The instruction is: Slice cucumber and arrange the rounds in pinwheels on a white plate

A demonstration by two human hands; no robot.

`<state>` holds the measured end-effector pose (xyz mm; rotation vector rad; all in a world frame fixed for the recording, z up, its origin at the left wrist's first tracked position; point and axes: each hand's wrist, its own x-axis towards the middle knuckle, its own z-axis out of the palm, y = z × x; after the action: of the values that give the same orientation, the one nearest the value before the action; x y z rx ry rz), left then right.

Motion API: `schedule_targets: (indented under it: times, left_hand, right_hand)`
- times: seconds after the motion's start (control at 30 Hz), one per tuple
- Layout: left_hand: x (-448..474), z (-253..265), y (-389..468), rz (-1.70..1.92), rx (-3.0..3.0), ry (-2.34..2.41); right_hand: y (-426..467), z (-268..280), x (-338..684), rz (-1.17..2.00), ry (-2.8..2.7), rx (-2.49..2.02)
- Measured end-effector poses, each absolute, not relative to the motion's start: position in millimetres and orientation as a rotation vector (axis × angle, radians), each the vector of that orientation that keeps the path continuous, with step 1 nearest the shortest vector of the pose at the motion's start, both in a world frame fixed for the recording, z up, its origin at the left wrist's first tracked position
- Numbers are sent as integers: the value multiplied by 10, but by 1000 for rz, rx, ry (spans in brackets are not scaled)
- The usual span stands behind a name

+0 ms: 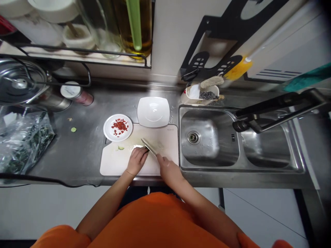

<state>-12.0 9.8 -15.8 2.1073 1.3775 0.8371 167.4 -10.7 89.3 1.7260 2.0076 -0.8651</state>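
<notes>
Each grips something: right hand, a knife; left hand, a dark piece.

The knife has a plain silvery blade, slanted over the middle of the pale cutting board, tip toward the board's far left. There's a dark little piece just beside it, mostly hidden, plus some light green scraps lying left of the board's center.
</notes>
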Motion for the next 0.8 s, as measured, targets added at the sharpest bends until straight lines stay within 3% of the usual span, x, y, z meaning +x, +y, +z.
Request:
schedule_targets:
  times: [0.8]
  left_hand:
    - [-109,-124,113,925,2135,1375]
  right_hand:
    - [-379,1116,1685,-933,1839,1657]
